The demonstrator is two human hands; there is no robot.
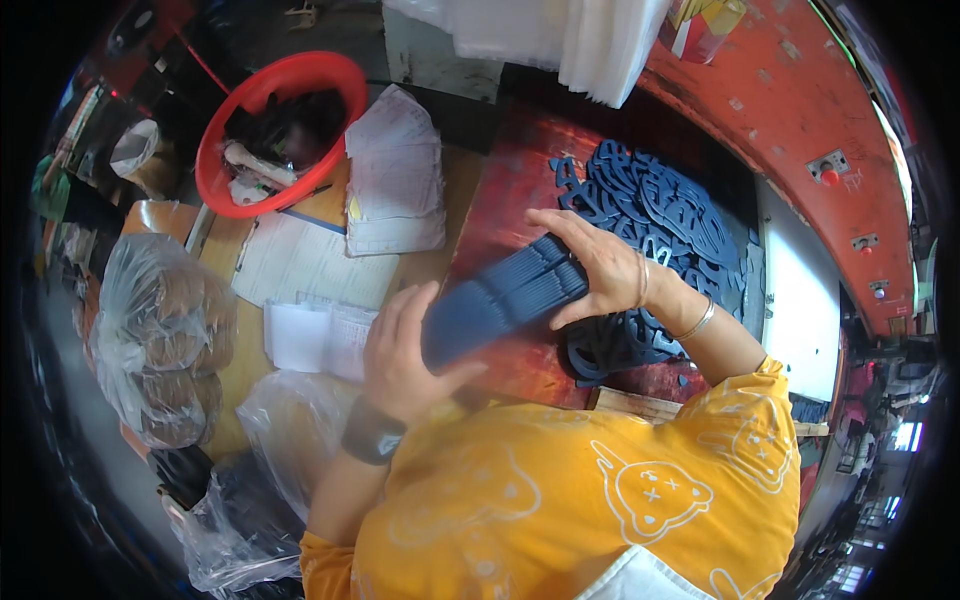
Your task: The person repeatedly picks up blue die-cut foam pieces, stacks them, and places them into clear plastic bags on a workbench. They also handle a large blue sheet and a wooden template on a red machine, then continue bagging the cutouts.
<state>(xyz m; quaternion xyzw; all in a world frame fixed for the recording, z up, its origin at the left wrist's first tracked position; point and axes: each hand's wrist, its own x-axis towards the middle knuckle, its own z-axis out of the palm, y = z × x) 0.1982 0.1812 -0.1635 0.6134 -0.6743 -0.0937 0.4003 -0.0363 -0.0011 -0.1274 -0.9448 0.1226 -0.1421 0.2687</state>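
Both hands clamp one thick stack of dark blue die-cut sheets [505,296], held on edge and slanting just above the red worktop [520,180]. The left hand [400,352], a dark band at its wrist, wraps the nearer, lower end; its grip is narrow, with the fingers up along the stack's side and the thumb under its end. The right hand [600,270], with a thin bangle on the wrist, closes over the farther, upper end, fingers spread across the top edge and thumb underneath. The sheet edges look fairly even between the two grips, so by my judgement the gathering and squaring of this bundle is well along.

Just beyond and below the right grip lies a loose heap of dark blue cut-out pieces [660,205], spread over the worktop and overlapping one another; these look as yet ungathered, so a good share of the work seems left.

To the left of the left grip lie white paper sheets [315,335], and farther out a pile of printed forms [395,175]. Clear plastic bags [165,335] of brownish material sit well off to the left. Farthest from the grips are a red plastic basin [215,140] holding dark items and a stack of white foam sheets [560,35] at the worktop's far edge.
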